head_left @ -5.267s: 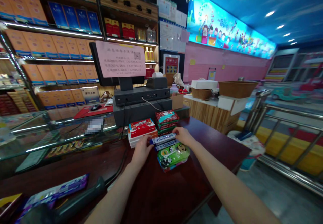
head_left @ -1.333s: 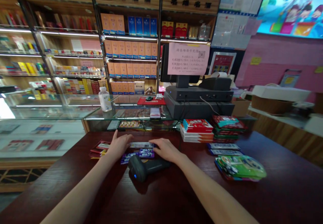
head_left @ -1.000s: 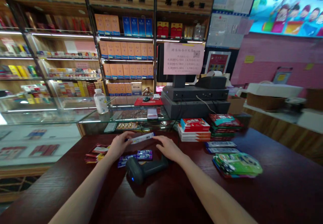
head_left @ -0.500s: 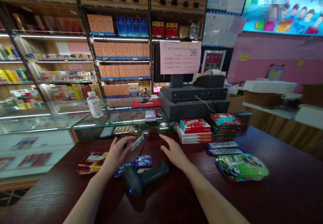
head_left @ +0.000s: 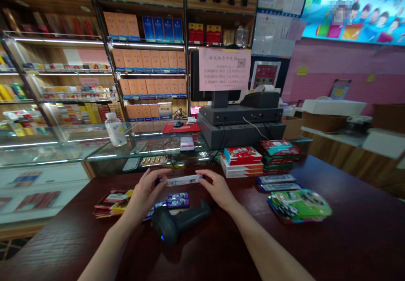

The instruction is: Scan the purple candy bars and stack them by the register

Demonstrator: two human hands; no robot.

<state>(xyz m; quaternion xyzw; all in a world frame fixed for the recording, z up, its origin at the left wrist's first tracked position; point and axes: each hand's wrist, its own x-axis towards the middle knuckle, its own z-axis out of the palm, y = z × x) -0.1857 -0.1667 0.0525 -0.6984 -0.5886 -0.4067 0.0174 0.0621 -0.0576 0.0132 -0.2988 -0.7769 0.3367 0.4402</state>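
Observation:
Stretched between my two hands is a slim wrapped snack bar (head_left: 183, 180), its pale side with printing and a barcode turned toward me. My left hand (head_left: 148, 190) pinches its left end, and my right hand (head_left: 217, 187) grips the right end between thumb and fingers. Below it, several purple wrapped bars (head_left: 177, 200) lie on the dark wooden counter (head_left: 218, 247), partly hidden by my left hand. A black barcode scanner (head_left: 177, 222) with a blue light rests on its side in front of them. Red and yellow packets (head_left: 110, 203) lie left of my left hand.
To the right sit red and white boxes (head_left: 243, 161), dark red and green packets (head_left: 280, 154), two blue-white bars (head_left: 280, 183) and green packages (head_left: 300, 205). Behind are a glass display case (head_left: 152, 141), a plastic bottle (head_left: 115, 130) and a monitor (head_left: 220, 97) on a cash register unit.
My right hand has closed on the bar's free right end. The bar, tilted in my left hand before, is now nearly level. The view has shifted slightly.

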